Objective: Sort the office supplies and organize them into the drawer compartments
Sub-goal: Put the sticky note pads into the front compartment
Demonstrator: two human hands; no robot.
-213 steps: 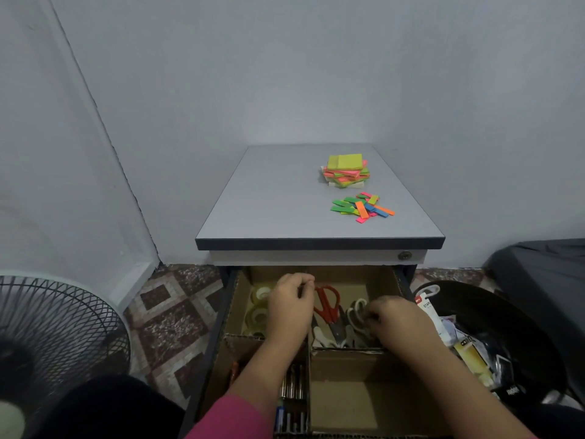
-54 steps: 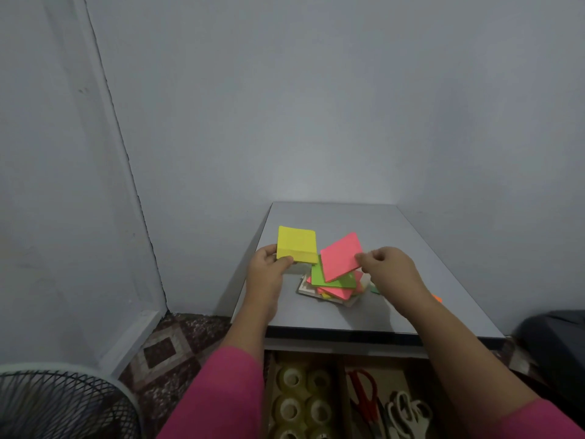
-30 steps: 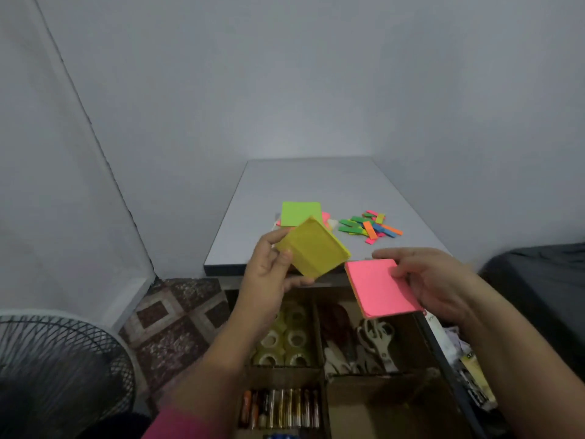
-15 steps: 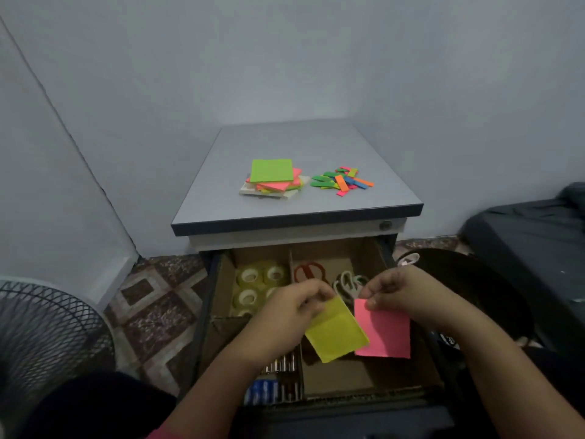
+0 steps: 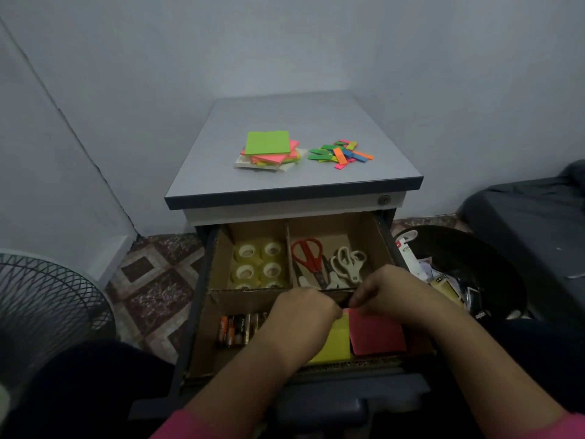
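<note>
Head camera view, looking down into an open drawer (image 5: 202,299) lined with brown cardboard dividers. Both hands reach into the near right compartment: the left hand (image 5: 304,315) curls its fingers on the top edge of a square yellow sticky-note pad (image 5: 332,343), and the right hand (image 5: 389,293) pinches the top edge of a pink sticky-note pad (image 5: 376,335) just beside it. The forearms cover part of this compartment. Batteries (image 5: 237,329) lie in the near left compartment, clear tape rolls (image 5: 258,261) in the far left, and red scissors (image 5: 308,255) beside white scissors (image 5: 348,264) in the far right. On the smooth grey cabinet top (image 5: 285,185) sit a loose stack of neon note pads (image 5: 269,150) and, near it, a scatter of narrow coloured page flags (image 5: 340,152). A wire-mesh fan (image 5: 44,305) stands to the left on patterned floor tiles (image 5: 155,280); a black bin (image 5: 459,267) of clutter stands right. Plain pale walls (image 5: 285,42) stand behind.
</note>
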